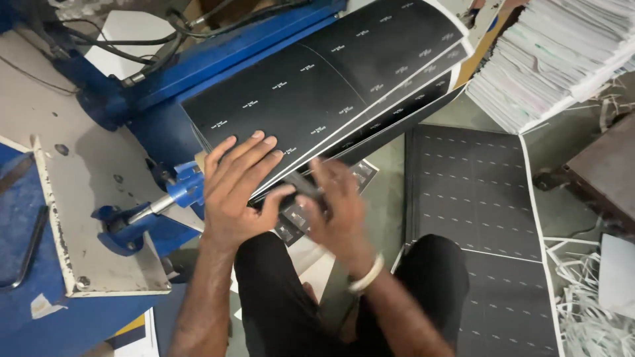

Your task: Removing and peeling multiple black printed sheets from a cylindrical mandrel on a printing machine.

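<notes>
Here, the right hand point(334, 205) is blurry, so its fingers are hard to make out. The bottom edge of the black sheets point(331, 82) is hidden under both hands, and I cannot tell how many sheets are in the pile. The far end of the pile is cut off near the top of the picture.

The black sheets are big, flat and dark, with rows of tiny white marks all over. They lie in a fanned pile on the blue machine point(218, 59), sloping down toward the person's lap.

The left hand point(238, 188) lies flat on top of the pile, fingers spread wide and thumb tucked at the lower edge, pressing but not gripping. The right hand is curled at that same lower edge, just beside the left thumb, and seems to pinch the sheets there. It wears a white band point(367, 274) at the wrist.

More dark sheets point(476, 192) lie on the floor to the right, and a tall stack of white paper point(549, 59) sits behind them.
</notes>
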